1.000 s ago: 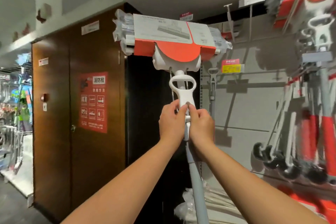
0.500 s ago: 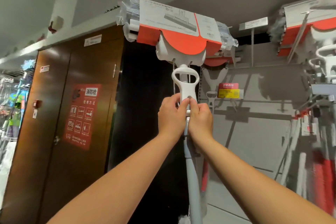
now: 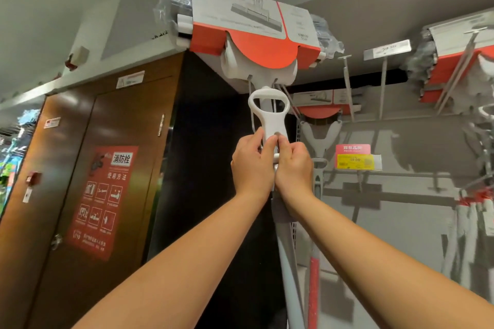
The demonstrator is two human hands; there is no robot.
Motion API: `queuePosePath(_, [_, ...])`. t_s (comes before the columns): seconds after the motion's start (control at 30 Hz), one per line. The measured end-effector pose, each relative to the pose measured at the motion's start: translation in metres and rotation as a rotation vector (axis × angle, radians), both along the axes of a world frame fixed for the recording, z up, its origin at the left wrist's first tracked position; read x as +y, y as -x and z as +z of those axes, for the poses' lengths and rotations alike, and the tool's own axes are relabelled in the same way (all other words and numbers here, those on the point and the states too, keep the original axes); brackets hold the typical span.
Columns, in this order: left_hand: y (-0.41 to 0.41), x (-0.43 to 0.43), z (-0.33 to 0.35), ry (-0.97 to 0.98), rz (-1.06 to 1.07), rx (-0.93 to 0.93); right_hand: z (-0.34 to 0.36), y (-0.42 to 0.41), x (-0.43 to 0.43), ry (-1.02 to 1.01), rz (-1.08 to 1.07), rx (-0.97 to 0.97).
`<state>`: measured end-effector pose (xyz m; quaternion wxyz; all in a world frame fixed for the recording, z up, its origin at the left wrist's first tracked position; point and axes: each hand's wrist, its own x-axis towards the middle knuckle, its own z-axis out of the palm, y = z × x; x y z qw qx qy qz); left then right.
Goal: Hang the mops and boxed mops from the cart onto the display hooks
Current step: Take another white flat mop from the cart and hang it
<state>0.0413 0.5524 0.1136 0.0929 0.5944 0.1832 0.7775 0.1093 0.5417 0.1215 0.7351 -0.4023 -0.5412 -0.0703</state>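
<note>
I hold a sponge mop [image 3: 256,35] head-up in front of me, its head wrapped in an orange and white card sleeve and clear plastic. My left hand [image 3: 252,165] and my right hand [image 3: 292,168] both grip the shaft just under the white squeeze handle [image 3: 268,112]. The grey pole [image 3: 288,262] runs down between my forearms. Behind the handle, another mop of the same kind [image 3: 319,112] hangs on the grey back panel. Bare display hooks [image 3: 347,83] stick out to the right of the raised mop head.
A brown cabinet door with a red fire-hydrant sign [image 3: 103,200] fills the left. A yellow and red price tag [image 3: 354,157] sits on the panel rail. More packaged mops [image 3: 459,61] and red-handled poles [image 3: 314,288] hang at the right. The ceiling soffit is close above.
The mop has risen higher toward the hooks and my view has tilted up and to the right. Both hands keep the same grip on the shaft.
</note>
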Motion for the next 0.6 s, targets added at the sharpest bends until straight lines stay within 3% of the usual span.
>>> queuePosePath(0.27, [0.001, 0.075, 0.062, -0.111, 0.007, 0.075, 0.056, -0.002, 0.07, -0.096, -0.028, 0.004])
queuePosePath(0.6, [-0.037, 0.125, 0.099, -0.112, -0.087, 0.063, 0.094, -0.038, 0.118, -0.131, -0.118, 0.023])
